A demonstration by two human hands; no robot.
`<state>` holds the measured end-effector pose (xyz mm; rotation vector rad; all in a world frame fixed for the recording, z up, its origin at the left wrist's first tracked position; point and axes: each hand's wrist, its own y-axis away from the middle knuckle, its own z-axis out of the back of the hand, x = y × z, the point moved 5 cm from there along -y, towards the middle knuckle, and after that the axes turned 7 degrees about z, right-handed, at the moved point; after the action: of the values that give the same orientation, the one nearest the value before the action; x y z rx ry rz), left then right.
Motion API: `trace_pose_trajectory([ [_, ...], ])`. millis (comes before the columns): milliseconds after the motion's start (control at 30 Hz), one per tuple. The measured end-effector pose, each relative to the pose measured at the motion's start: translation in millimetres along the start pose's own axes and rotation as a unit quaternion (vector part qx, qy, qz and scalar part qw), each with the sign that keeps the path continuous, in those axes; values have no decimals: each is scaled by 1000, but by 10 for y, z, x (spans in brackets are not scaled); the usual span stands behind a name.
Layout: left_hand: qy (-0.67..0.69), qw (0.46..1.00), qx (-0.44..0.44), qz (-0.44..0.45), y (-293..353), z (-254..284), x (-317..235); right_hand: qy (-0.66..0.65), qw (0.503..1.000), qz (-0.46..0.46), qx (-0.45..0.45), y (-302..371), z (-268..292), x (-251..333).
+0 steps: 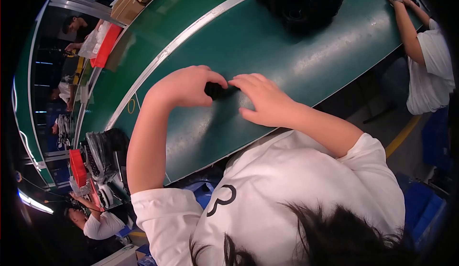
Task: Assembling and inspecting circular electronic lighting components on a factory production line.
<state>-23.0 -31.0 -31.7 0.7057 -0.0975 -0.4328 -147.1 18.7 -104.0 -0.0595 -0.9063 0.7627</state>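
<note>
Over the green tabletop [215, 127], my left hand [186, 85] curls its fingers and thumb round a small black part [214, 91]. Most of this part sits in shadow within the grip, so its exact kind cannot be made out. Facing it from the other side is my right hand [263, 98], fingers stretched out and thumb apart. Its fingertips come close to the black part; whether they touch it is not plain. No object shows in the right hand.
Stacked black ring-shaped parts [299, 0] stand at the far side of the table. A metal strip [167, 51] borders a green conveyor-like surface with cardboard boxes [134, 0] beyond. A yellow rubber band [131, 106] lies left. A co-worker's arm [409, 32] rests at the right end.
</note>
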Motion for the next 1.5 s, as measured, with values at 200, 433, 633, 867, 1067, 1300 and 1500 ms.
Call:
trace_pose_trajectory([
  [200,32,999,-17,20,-90,15,-53,34,999,23,-11,95,26,-49],
  [433,-13,994,-102,43,-32,121,-114,73,991,77,-76,77,14,23],
  [633,-16,992,-125,28,-39,116,-227,50,997,50,-45,67,1,28],
  [867,36,981,-191,-21,62,191,-259,82,990,75,-91,81,32,16],
  [1067,173,915,-358,-70,47,134,-59,83,990,78,-79,72,45,8],
  [1300,231,855,-450,-113,13,55,-62,66,989,71,-108,79,25,-3],
  [1500,315,833,-448,-81,-7,-22,14,119,984,89,-94,60,-11,55],
])
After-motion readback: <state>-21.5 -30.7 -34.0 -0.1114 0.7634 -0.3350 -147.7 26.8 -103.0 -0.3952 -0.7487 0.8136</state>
